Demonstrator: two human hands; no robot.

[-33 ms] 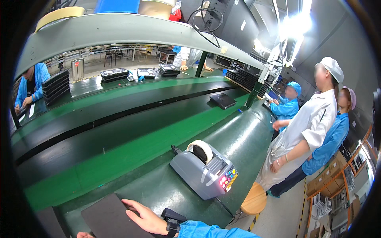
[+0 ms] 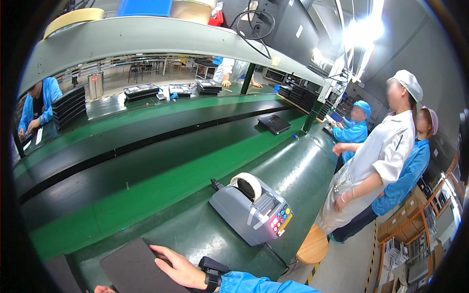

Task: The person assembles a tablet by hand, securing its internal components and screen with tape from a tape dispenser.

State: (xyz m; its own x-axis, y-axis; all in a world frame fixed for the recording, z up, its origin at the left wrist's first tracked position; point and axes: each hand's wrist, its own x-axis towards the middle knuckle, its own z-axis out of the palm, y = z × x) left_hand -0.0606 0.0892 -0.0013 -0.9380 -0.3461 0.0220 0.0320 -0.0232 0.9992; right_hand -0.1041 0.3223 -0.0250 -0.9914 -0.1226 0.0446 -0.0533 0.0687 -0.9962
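Note:
A flat dark panel [image 2: 139,268] with square corners is tilted at the lower edge of the picture. My right hand [image 2: 180,268], with a black band on its wrist and a blue sleeve, grips the panel's right side, thumb and fingers over its edge. Only a few fingers of my left hand [image 2: 103,289] show, curled at the panel's lower left edge; the rest is out of the picture. Left of it lies another dark flat piece [image 2: 63,273], partly cut off. To the right stands a grey tape dispenser [image 2: 249,210] with a roll of tape and lit buttons.
Ahead runs a green bench with a dark conveyor belt [image 2: 161,151]; a black flat case [image 2: 274,124] lies on it. Stacked black cases [image 2: 68,107] stand beyond. A grey shelf beam [image 2: 146,41] crosses above. A wooden stool [image 2: 312,246] and several co-workers [image 2: 376,161] are at right.
The white-clad co-worker's far hand has shifted slightly upward. My hands and the panel have not visibly moved.

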